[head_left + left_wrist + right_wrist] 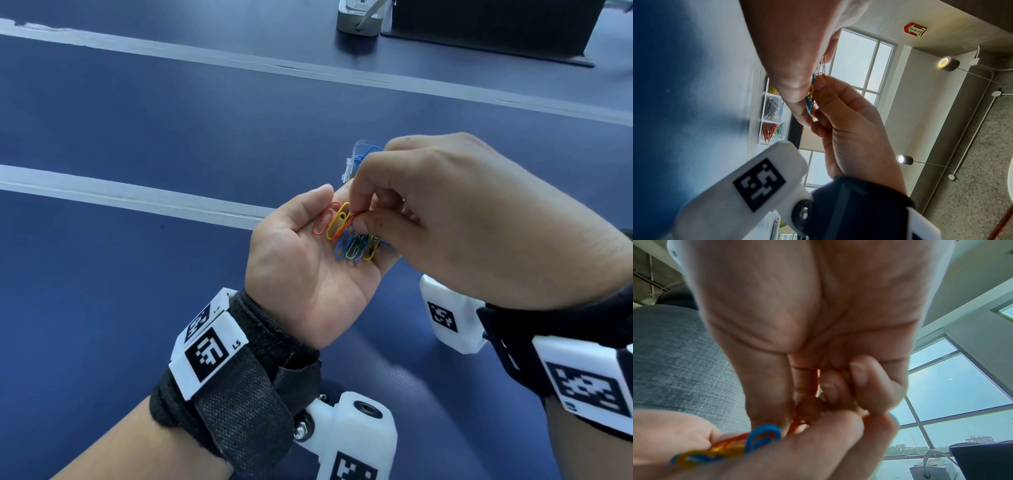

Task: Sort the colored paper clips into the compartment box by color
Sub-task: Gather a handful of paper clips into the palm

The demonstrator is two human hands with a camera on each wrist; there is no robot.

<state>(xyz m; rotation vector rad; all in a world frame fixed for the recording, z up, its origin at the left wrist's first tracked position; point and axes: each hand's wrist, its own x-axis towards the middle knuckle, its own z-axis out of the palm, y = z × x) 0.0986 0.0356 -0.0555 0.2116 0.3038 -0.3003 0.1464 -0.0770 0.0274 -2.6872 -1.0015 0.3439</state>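
My left hand [305, 270] is held palm up above the blue table, with several coloured paper clips [346, 236] lying loose in it: red, yellow, blue and green. My right hand [358, 219] hovers over that palm, its thumb and forefinger pinching an orange-red clip [352, 216] from the pile. The right wrist view shows that orange-red clip [813, 381] between curled fingers, above the clips [756, 439] in the palm. The clear compartment box [358, 156] sits just beyond, mostly hidden by my right hand. In the left wrist view the box [772, 113] holds yellow, grey and red clips in separate compartments.
Two pale tape stripes [137, 197] cross the blue table [137, 120]. At the far edge stand a grey container [358, 20] and a black stand [489, 31]. Wrist camera housings hang below both wrists.
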